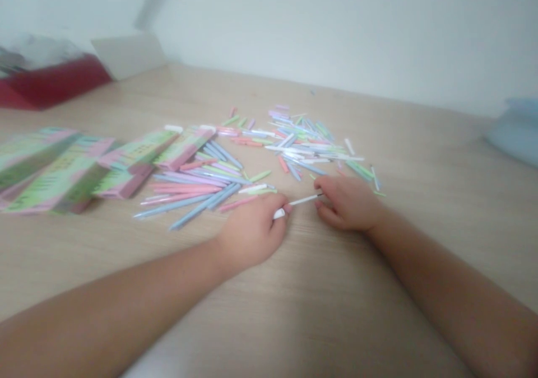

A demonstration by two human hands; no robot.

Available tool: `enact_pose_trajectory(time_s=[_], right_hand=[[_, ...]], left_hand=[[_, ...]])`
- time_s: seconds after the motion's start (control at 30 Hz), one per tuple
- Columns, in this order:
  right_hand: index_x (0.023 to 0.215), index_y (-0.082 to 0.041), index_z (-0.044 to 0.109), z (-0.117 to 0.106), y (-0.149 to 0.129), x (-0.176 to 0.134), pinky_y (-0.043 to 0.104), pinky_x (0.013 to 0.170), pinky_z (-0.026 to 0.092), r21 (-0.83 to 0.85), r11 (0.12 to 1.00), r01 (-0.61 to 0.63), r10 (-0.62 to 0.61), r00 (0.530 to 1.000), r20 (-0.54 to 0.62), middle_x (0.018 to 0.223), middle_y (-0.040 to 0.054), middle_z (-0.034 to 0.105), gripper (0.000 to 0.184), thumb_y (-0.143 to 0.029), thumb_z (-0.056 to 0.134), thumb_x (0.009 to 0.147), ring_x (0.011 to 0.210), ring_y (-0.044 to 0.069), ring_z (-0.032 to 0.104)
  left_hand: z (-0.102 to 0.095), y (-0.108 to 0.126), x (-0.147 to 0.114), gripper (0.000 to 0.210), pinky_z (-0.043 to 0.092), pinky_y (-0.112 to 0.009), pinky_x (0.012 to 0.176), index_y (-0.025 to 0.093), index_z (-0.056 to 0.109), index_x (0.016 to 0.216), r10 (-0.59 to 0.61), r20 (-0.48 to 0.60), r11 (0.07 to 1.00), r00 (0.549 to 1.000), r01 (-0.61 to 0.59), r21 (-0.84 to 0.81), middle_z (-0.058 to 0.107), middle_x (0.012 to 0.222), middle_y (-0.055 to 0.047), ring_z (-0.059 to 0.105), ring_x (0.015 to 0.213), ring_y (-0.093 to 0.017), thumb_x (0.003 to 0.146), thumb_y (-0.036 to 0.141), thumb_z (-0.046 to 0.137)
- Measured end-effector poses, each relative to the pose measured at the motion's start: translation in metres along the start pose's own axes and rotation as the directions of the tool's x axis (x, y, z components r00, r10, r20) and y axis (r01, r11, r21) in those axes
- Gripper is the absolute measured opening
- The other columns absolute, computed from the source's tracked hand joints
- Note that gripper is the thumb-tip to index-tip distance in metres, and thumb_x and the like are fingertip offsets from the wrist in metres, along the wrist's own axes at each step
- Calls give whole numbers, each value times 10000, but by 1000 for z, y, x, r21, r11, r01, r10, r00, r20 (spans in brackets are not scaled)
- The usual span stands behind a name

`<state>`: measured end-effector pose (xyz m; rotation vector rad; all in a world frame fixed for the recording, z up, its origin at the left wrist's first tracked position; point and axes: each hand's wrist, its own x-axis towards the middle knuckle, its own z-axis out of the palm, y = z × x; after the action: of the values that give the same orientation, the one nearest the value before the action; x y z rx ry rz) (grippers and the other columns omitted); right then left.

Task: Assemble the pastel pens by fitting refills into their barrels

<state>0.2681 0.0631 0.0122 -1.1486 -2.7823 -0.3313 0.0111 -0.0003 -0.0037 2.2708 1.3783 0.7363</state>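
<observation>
Left hand: The left hand (254,229) is positioned low over the counter (441,210); its fingers are clamped on a white pen piece (279,214).
Right hand: The right hand (351,203) is placed opposite, with forefinger and thumb set about the dark end of a slim white rod (303,200); whether that end is pinched cannot be told.
Slim white rod: It is stretched across the gap between the hands; its join to the white pen piece is hidden by the left fingers.
Near pile: Blue, pink, lilac and green sticks (187,189) are laid loosely beyond the left hand, mostly slanted or level.
Far pile: Shorter mixed pieces (290,153), white among them, are scattered beyond both hands.
Cartons: Pastel green-and-pink cartons (63,173) are lined up at an angle, left of the near pile.
Back left: A red box (63,78) is seen beside a pale panel (130,56).
Right edge: A light-blue object (516,131) is partly shown; its nature cannot be determined.
</observation>
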Motion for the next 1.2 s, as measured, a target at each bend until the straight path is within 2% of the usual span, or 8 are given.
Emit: enact_pose_trajectory(time_s=[0.3,0.5,0.6,0.7,0.83,0.93,1.03,1.2], right_hand=[[922,-197,578,-1,1,2,331,637,290,101,994,-52,45,997,62,797,78,653,131,-301,511,879,681,227,527],[942,-187,586,3,2,3,332,695,395,291,951,-105,106,994,14,893,100,672,121,-236,482,905,774,234,577],[1015,-167,643,8,2,6,378,849,463,319,940,-124,132,991,-4,1019,137,712,236,-218,416,969,943,264,634],[1222,-160,657,13,0,9,434,997,451,302,942,-145,157,987,-15,1186,157,726,349,-227,383,1017,1117,290,641],[1361,-166,587,10,-12,12,436,999,453,251,953,-169,186,981,-46,1247,167,707,390,-281,393,1043,1160,303,640],[1281,-125,552,2,-30,7,390,824,486,299,906,-301,327,944,-42,1150,186,720,363,-364,408,1049,1014,302,679],[1138,-162,561,-5,-47,-8,347,655,439,350,843,-408,419,907,49,960,136,726,336,-392,322,1080,780,255,666],[1034,-214,691,-4,-59,-42,357,828,502,510,788,-345,365,929,65,1014,90,745,237,-356,501,1040,928,232,680]], left_hand=[[0,1,0,215,473,-359,804,228,664,1015,-23,-24,999,999,21,-44,726,980,-46,667,932,-236,1000,285,457],[0,-2,1,218,464,-349,804,232,662,1020,-37,-42,995,998,33,-93,723,977,-30,659,914,-225,1007,303,456],[0,-5,3,227,457,-354,808,231,660,997,-52,-76,993,996,43,-114,721,945,-23,660,926,-228,1014,323,453],[0,-6,6,214,460,-357,855,230,670,1008,-57,-98,987,994,41,-154,731,978,-19,663,978,-228,1004,306,470],[1,-6,9,222,462,-346,844,224,675,984,-59,-113,982,992,37,-187,729,946,-10,658,948,-217,1002,307,470],[1,-6,10,255,465,-335,821,221,674,962,-82,-129,975,988,53,-215,723,909,-6,655,918,-212,1016,342,455],[1,-7,10,273,467,-335,825,221,674,954,-87,-134,973,987,55,-222,723,910,-9,655,927,-213,1021,351,443],[2,-10,10,270,466,-344,849,226,688,996,-59,-130,983,990,35,-182,737,954,-16,658,956,-221,1014,348,448]])
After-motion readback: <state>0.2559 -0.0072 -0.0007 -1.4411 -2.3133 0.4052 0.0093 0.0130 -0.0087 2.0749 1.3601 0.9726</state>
